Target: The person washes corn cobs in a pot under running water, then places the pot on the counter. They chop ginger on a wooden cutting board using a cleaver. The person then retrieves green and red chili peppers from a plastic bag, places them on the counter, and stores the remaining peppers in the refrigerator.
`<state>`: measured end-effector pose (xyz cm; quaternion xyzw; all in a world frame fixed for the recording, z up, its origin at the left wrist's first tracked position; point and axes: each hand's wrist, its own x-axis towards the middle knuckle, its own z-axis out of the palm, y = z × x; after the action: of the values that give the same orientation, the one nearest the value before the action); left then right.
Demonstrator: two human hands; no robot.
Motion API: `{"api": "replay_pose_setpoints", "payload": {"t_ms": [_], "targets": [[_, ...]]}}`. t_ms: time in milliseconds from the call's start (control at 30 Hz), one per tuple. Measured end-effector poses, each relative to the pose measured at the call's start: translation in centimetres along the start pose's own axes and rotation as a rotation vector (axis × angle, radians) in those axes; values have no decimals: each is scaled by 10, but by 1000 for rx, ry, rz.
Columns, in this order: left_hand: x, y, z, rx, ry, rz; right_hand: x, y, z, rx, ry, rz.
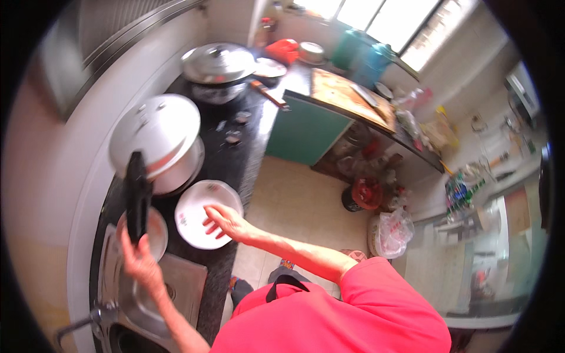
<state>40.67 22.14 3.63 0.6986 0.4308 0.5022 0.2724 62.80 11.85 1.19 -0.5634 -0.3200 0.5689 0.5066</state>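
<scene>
My left hand (143, 267) grips the end of a long black handle (137, 198) of an aluminium pressure cooker (176, 172). The cooker's silvery lid (161, 125) is over the pot body, though I cannot tell whether it is locked or lifted. A second bowl, with an orange-pink tint (156, 234), stands partly hidden behind the handle and my left hand. Over the white basin with printed flowers (192, 223), my right hand (227, 223) hovers with fingers apart and holds nothing. Whether it touches the basin's rim is unclear.
A steel sink (190, 282) with a faucet (99, 314) lies at lower left. Farther along the black counter stands a lidded wok (218, 66). A cleaver (368, 98) rests on a wooden cutting board (331, 90). On the floor are a lined bin (353, 198) and a bagged bucket (390, 238).
</scene>
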Motion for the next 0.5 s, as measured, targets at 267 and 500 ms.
{"api": "replay_pose_setpoints", "payload": {"t_ms": [267, 500], "targets": [[2, -70, -20, 63, 17, -16, -124, 41, -207, 104, 388, 40], [-3, -91, -53, 174, 88, 38, -151, 30, -332, 92, 438, 5]]}}
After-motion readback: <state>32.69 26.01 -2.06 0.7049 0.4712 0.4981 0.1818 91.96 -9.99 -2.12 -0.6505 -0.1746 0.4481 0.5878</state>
